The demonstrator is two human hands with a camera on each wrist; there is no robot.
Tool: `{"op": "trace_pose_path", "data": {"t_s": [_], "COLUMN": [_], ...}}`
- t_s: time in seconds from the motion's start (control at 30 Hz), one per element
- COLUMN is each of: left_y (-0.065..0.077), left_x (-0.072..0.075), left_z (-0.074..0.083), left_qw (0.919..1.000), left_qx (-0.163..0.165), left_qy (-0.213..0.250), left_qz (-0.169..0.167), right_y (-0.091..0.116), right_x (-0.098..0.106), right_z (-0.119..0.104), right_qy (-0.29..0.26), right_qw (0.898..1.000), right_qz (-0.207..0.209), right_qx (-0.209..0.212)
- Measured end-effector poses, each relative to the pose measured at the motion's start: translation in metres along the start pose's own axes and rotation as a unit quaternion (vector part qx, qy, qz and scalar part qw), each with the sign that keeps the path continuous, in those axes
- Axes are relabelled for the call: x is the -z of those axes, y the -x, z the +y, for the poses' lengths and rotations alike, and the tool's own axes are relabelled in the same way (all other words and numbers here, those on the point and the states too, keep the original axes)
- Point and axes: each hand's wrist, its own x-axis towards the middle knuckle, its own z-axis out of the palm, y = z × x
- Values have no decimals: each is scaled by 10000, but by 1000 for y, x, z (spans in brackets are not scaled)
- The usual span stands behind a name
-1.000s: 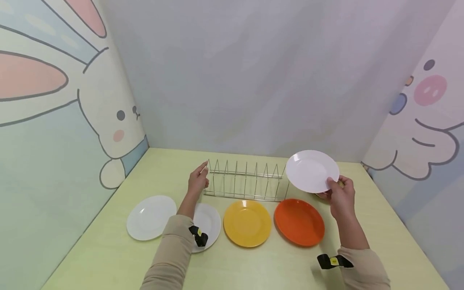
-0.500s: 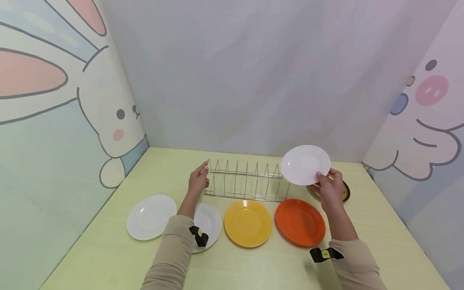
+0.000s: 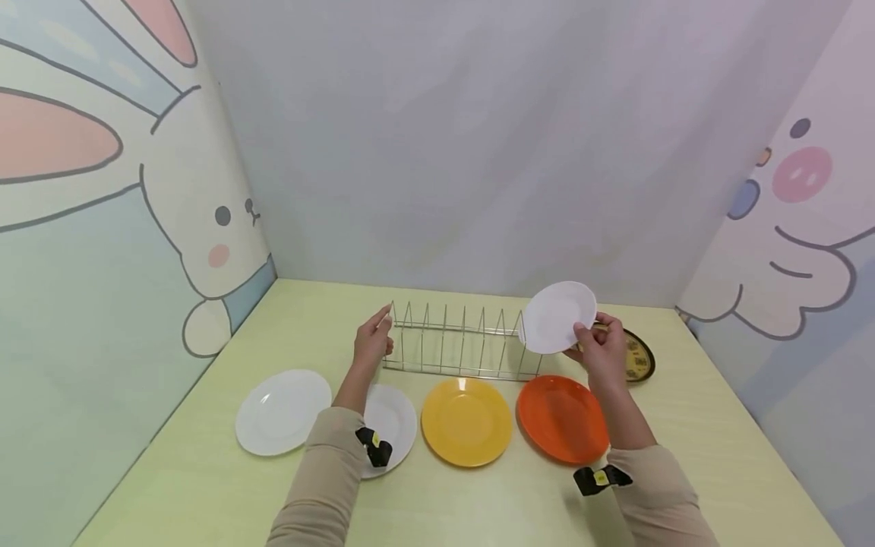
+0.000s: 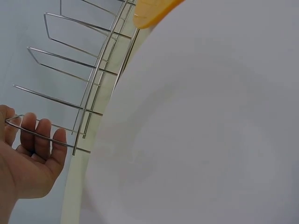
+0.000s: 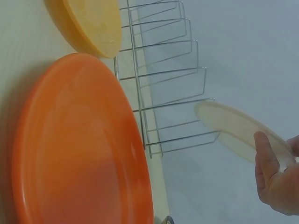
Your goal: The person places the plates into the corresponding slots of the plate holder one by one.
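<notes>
My left hand (image 3: 372,342) grips the end wire of a metal dish rack (image 3: 444,371) at its left side; the left wrist view shows fingers curled around that wire. In my right hand (image 3: 604,353), a white plate (image 3: 559,315) is pinched at its rim, thumb on the front face. The plate hangs tilted at the rack's right end, its left edge overlapping the last wires. In the right wrist view, the held plate (image 5: 233,122) reaches in beside the top of the end dividers.
In front of the rack lie a yellow plate (image 3: 466,422), an orange plate (image 3: 563,420) and two white ones; the left forearm partly covers the nearer white plate (image 3: 396,425). Further left is the other white plate (image 3: 283,412). A dark-rimmed patterned dish (image 3: 639,358) sits behind the right hand.
My right hand has moved left with the white plate, bringing it to the rack's right end and turning it more edge-on. More of the dark-rimmed dish shows. My left hand stays on the rack.
</notes>
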Motion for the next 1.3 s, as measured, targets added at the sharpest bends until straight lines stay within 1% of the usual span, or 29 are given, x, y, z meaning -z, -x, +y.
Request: {"op": "trace_pose_path", "data": {"t_s": [0.03,0.07,0.13,0.17,0.23,0.27,0.3,0.37,0.4,0.47,0.5,0.57,0.63,0.73,0.9,1.0,1.13,1.3], "left_y": [0,0,-1,-1,-1,-1,0,0,-1,-1,-1,-1,0,2,2,0,-1,-2], "left_x": [0,0,0,0,0,0,0,0,0,-1,-1,-2,-2,-2,-1,-1,-1,0], "left_z": [0,1,1,1,2,2,2,3,2,1,1,0,-1,-3,-2,-1,-1,1], "left_qw": [10000,10000,10000,10000,10000,10000,10000,10000,10000,10000,10000,10000,9999,9999,9998,9997,9997,9996], "left_qx": [13,20,39,43,28,21,12,-6,-3,-5,-20,-22,-2,13,-114,-136,-140,-143], "left_qy": [10,11,9,2,-2,-2,-4,-4,-19,-25,-36,-47,-55,-92,-153,-170,-176,-197], "left_qz": [-1,5,-15,-19,-26,-26,-22,-25,-31,-46,-51,-77,-100,-81,-49,-65,-54,-133], "right_y": [0,-3,-4,-8,-8,-13,-10,-10,-6,-6,-1,-2,-1,1,5,5,4,4], "right_x": [-1,1,-1,0,-2,-1,-4,-7,-11,-13,-16,-17,-19,-22,-26,-27,-26,-26], "right_z": [2,8,10,17,18,24,20,21,17,19,14,17,20,24,26,28,31,31], "right_qy": [18,-139,-111,-235,-235,-426,-247,-200,18,57,304,419,466,580,796,897,903,979], "right_qw": [10000,9997,9994,9986,9979,9964,9973,9971,9976,9980,9979,9975,9974,9963,9935,9923,9917,9909], "right_qz": [-4,-71,-112,-201,-251,-359,-310,-350,-296,-335,-313,-398,-454,-577,-779,-834,-897,-907], "right_qx": [56,179,316,425,551,643,621,651,623,536,478,402,298,248,242,193,162,163]}}
